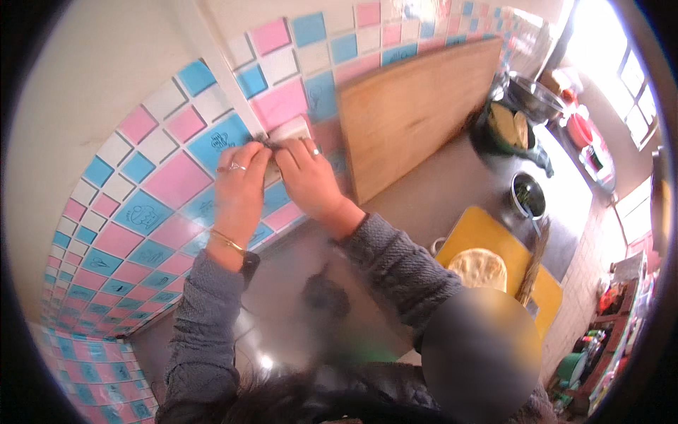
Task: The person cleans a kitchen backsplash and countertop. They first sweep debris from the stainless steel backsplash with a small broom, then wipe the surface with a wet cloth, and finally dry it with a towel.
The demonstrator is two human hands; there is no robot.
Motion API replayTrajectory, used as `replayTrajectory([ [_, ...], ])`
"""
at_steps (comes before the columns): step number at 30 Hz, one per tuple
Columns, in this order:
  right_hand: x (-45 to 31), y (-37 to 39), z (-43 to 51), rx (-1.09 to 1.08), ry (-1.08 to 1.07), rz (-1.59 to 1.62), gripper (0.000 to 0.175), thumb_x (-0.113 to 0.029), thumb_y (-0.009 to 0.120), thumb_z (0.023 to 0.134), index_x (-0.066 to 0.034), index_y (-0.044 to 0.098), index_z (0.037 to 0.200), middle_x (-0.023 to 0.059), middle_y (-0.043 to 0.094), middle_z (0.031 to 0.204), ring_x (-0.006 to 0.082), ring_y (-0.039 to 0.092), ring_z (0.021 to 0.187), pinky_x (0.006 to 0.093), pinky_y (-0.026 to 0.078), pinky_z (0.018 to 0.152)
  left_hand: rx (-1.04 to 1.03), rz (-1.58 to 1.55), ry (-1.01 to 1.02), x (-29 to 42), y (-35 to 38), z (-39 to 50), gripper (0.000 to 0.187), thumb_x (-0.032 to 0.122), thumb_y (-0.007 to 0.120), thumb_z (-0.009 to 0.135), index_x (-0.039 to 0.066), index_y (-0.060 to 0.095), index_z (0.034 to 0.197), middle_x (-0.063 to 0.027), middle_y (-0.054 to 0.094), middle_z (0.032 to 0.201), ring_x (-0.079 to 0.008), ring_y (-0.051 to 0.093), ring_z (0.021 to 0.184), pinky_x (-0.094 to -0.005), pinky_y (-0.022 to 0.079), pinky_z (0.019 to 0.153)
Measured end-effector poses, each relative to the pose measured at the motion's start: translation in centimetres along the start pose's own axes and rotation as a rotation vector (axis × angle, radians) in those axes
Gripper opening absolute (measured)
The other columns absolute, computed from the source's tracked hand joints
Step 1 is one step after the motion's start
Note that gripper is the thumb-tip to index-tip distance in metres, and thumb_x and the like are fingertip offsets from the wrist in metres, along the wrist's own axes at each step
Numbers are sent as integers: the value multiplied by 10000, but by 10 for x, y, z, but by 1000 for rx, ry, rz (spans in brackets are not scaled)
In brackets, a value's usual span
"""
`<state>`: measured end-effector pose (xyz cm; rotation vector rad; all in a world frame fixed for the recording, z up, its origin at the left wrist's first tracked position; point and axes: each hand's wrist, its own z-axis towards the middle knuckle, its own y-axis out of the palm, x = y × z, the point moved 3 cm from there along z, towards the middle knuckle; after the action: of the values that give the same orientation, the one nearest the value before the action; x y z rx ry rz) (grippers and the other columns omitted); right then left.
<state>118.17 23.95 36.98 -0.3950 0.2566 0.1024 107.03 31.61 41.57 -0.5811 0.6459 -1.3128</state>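
Note:
Both my hands are raised against the wall with checkered pink, blue and white tile covering (177,177). My left hand (243,169), with a ring and a bracelet at the wrist, and my right hand (307,172), also ringed, meet at the fingertips on a small dark item (263,140). It lies at the lower end of a white vertical strip (228,69), beside a pale box-like fitting (291,130). Fingers hide most of the item, so its kind is unclear. A large wooden board (418,111) leans on the wall to the right of my right hand.
On the grey counter (392,222) lies a yellow cutting board (469,228) with a round flatbread (479,267) and a rough wooden stick (534,259). Beyond are a metal bowl with greens (528,196), a dark bowl with pale pieces (508,127) and a steel basin (536,98).

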Motion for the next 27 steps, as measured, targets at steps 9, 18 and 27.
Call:
replayTrajectory([
  [9,-12,55,-44,237,110,134,247,10,639,750,-42,662,991,101,628,1058,318,589,919,382,521,792,-37,90,59,-25,3,-26,371,-87,687,775,5,661,1133,-87,628,1102,-307,608,986,-392,513,820],
  [18,-15,51,-40,378,168,160,300,17,670,724,-35,655,1019,109,611,1051,306,572,928,360,510,792,-196,130,219,-18,6,-38,387,-6,642,787,-25,613,1173,-105,571,1209,-305,541,1105,-379,510,885],
  [27,-24,73,-63,457,271,251,283,52,665,719,-46,674,984,115,633,1043,305,604,892,376,521,765,-170,127,336,-18,10,-50,326,-21,685,794,-23,654,1118,-113,613,1134,-306,588,1008,-382,522,832],
])
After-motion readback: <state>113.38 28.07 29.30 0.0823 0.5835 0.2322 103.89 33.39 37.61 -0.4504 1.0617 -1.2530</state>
